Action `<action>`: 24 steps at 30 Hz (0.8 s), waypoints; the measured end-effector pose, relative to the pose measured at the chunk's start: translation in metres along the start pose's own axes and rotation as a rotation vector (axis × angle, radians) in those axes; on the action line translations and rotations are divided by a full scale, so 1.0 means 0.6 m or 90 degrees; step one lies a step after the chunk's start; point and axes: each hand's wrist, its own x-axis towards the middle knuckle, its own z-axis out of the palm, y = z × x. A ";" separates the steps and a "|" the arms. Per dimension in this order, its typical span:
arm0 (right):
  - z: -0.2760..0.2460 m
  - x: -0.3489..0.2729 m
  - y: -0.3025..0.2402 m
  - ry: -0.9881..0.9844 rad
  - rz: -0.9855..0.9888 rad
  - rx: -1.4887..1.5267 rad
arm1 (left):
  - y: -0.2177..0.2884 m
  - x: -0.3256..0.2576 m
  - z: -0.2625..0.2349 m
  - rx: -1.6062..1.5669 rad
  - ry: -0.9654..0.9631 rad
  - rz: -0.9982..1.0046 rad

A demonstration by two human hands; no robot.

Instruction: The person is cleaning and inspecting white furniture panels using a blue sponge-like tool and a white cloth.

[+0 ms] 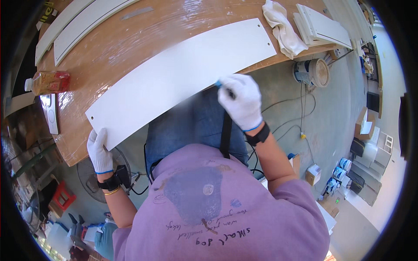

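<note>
Nearest, the left hand (100, 152) grips the left end of the white board (183, 71), thumb and fingers pinching its corner, probably to steady it. At the board's near edge, the right hand (241, 102) has its fingers curled shut around a small blue thing (218, 83), seemingly for firm control. The board lies on the brown table (126, 48), overhanging toward the person, perhaps for easier reach. Left of the board sits a bottle (51, 82); right of it, a crumpled cloth (283, 30), perhaps kept handy; beyond it, more boards (87, 30)
</note>
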 end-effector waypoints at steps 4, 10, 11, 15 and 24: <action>-0.028 0.001 0.039 0.040 0.051 -0.039 | 0.004 0.000 0.002 -0.001 -0.004 -0.003; 0.003 0.003 -0.002 0.025 0.049 0.051 | 0.003 0.003 0.006 0.030 -0.003 0.012; 0.006 -0.002 -0.009 0.008 0.058 0.050 | 0.004 0.005 0.007 0.031 -0.004 0.012; 0.007 -0.014 -0.029 0.011 0.108 0.106 | 0.000 0.001 0.001 0.018 0.005 0.003; 0.023 -0.017 -0.039 -0.016 0.060 0.128 | -0.003 0.004 -0.001 0.019 0.005 0.004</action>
